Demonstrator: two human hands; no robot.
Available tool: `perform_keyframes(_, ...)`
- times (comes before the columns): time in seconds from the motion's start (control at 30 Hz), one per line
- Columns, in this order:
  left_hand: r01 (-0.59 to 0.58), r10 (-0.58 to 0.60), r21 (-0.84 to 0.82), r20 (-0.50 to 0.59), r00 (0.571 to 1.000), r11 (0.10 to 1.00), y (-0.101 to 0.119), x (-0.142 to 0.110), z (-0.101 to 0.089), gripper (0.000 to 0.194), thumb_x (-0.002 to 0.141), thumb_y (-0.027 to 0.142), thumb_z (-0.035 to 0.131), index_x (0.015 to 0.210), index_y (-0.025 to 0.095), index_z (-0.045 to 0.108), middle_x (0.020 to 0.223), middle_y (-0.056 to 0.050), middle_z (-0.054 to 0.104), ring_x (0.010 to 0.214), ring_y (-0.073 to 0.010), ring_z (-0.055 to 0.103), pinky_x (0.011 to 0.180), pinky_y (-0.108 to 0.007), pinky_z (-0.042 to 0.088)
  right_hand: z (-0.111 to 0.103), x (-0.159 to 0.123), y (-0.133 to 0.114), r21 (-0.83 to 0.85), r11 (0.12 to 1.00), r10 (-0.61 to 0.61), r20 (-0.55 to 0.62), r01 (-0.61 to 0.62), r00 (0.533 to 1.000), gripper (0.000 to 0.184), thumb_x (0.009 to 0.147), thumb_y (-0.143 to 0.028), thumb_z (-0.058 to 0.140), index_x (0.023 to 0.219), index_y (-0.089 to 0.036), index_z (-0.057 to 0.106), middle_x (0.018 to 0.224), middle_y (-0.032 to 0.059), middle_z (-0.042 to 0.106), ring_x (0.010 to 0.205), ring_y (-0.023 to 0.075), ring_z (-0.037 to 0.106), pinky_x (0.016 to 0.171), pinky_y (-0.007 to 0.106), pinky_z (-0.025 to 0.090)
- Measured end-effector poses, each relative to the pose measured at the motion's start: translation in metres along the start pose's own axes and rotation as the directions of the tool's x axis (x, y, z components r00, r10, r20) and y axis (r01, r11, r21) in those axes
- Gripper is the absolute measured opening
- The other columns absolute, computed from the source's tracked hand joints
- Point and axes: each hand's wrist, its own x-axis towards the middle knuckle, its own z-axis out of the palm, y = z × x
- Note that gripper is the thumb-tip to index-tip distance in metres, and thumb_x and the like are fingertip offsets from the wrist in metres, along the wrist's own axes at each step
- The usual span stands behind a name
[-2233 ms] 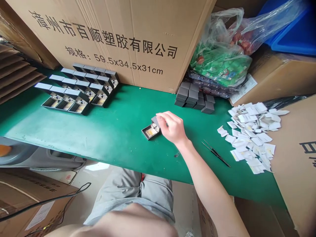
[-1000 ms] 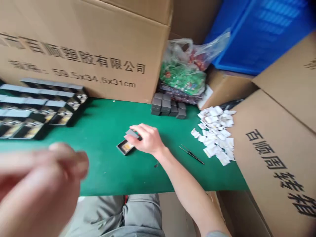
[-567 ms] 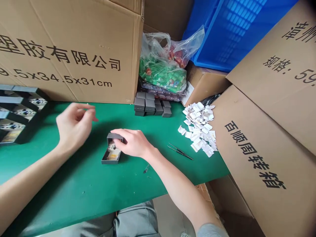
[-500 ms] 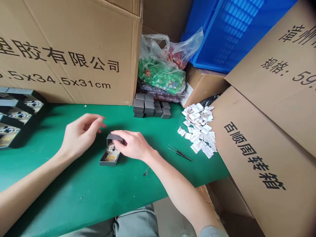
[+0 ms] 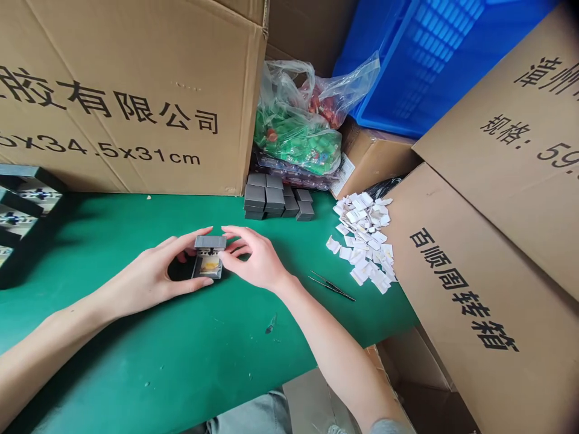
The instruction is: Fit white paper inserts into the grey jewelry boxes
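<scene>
A small dark grey gift box (image 5: 210,242) with its lid raised is between my two hands, at the middle of the green table. Inside it lies a pale insert with a dark pattern and something yellowish (image 5: 210,265), too small to make out. My left hand (image 5: 151,272) is wrapped round the box's left side, thumb along the front edge and fingers at the lid's back corner. On the right side, my right hand (image 5: 256,256) grips the box with its thumb near the opening and its fingers by the lid.
Tweezers (image 5: 332,285) lie right of my right hand, beside a heap of small white pieces (image 5: 366,232). Grey boxes (image 5: 274,196) are stacked behind. Open boxes (image 5: 22,208) stand at the left edge. Large cartons (image 5: 136,54), filled plastic bags (image 5: 298,132) and a blue crate (image 5: 393,90) border the table (image 5: 181,374).
My left hand has come right and closed round the box. My right hand has shifted from over the lid to the box's right side. The box now sits slightly farther back.
</scene>
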Motion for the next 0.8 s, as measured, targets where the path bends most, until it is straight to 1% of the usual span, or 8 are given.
perform_keyframes(0.1,0.054,-0.051,0.036,-0.062,0.997,0.998,0.002,-0.001,-0.001,0.096,0.08,0.082,0.071,0.157,0.028,0.051,0.108,-0.004,0.073,0.091,-0.0226,0.066,0.077,-0.028,0.056,-0.022,0.003,-0.002,-0.164,0.986,-0.048,-0.057,0.038,0.997,0.036,0.098,-0.022,0.061,0.133,-0.02,0.066,0.123,0.0074,0.075,0.085,0.0112,0.074,0.076,0.022,0.062)
perform_keyframes(0.2,0.083,-0.082,0.01,-0.081,0.993,0.997,0.006,-0.001,-0.001,0.099,0.08,0.085,0.069,0.159,0.029,0.048,0.112,-0.003,0.072,0.095,-0.0215,0.067,0.077,-0.027,0.057,-0.065,0.004,-0.001,-0.456,0.872,0.071,-0.24,-0.177,0.968,0.029,0.099,-0.018,0.056,0.119,-0.022,0.075,0.105,0.0051,0.08,0.084,0.0165,0.073,0.082,0.029,0.058)
perform_keyframes(0.23,0.087,-0.086,0.007,-0.086,0.993,0.996,0.006,-0.001,-0.001,0.099,0.08,0.084,0.068,0.16,0.03,0.048,0.113,-0.003,0.073,0.095,-0.0212,0.068,0.078,-0.027,0.058,-0.084,0.002,0.0,-0.518,0.792,0.169,-0.324,-0.324,0.931,0.029,0.098,-0.019,0.057,0.119,-0.025,0.076,0.102,0.0048,0.08,0.088,0.019,0.073,0.084,0.031,0.056)
perform_keyframes(0.3,0.084,-0.083,0.007,-0.105,0.991,0.996,0.004,0.001,0.0,0.099,0.078,0.086,0.067,0.159,0.033,0.048,0.11,-0.001,0.075,0.093,-0.0212,0.072,0.079,-0.028,0.06,-0.122,-0.006,0.006,-0.531,0.609,0.352,-0.484,-0.589,0.801,0.029,0.096,-0.021,0.06,0.118,-0.026,0.077,0.097,0.0072,0.08,0.092,0.0259,0.072,0.083,0.035,0.054)
perform_keyframes(0.4,0.066,-0.065,0.002,-0.137,0.988,0.998,-0.002,0.004,0.002,0.104,0.07,0.09,0.064,0.158,0.038,0.049,0.101,0.002,0.077,0.088,-0.0223,0.077,0.073,-0.028,0.061,-0.167,-0.027,0.016,-0.477,0.471,0.472,-0.573,-0.742,0.669,0.025,0.09,-0.015,0.056,0.099,-0.019,0.079,0.094,0.0137,0.077,0.092,0.0294,0.071,0.081,0.037,0.051)
perform_keyframes(0.53,0.037,-0.036,0.003,-0.128,0.991,0.999,-0.012,0.006,0.004,0.103,0.071,0.085,0.065,0.159,0.035,0.047,0.103,0.004,0.078,0.089,-0.0225,0.078,0.076,-0.032,0.064,-0.186,-0.046,0.026,-0.42,0.36,0.636,-0.542,-0.833,0.549,0.027,0.085,-0.015,0.06,0.106,-0.019,0.077,0.109,0.0145,0.075,0.093,0.0276,0.069,0.079,0.035,0.049)
perform_keyframes(0.67,0.019,-0.02,-0.009,-0.119,0.993,1.0,-0.015,0.005,0.006,0.1,0.073,0.085,0.065,0.159,0.04,0.043,0.104,0.007,0.076,0.092,-0.0214,0.078,0.077,-0.03,0.062,-0.179,-0.046,0.028,-0.439,0.369,0.716,-0.428,-0.819,0.551,0.04,0.086,-0.014,0.065,0.125,-0.021,0.07,0.127,0.0124,0.071,0.096,0.0231,0.067,0.077,0.032,0.046)
perform_keyframes(0.8,0.065,-0.067,-0.026,-0.083,0.994,0.998,-0.005,0.002,0.002,0.099,0.077,0.083,0.067,0.16,0.031,0.047,0.112,0.0,0.076,0.099,-0.0256,0.075,0.084,-0.034,0.064,-0.172,-0.039,0.027,-0.455,0.435,0.73,-0.328,-0.777,0.6,0.037,0.089,-0.031,0.073,0.124,-0.021,0.068,0.119,0.0102,0.072,0.091,0.0203,0.066,0.07,0.028,0.044)
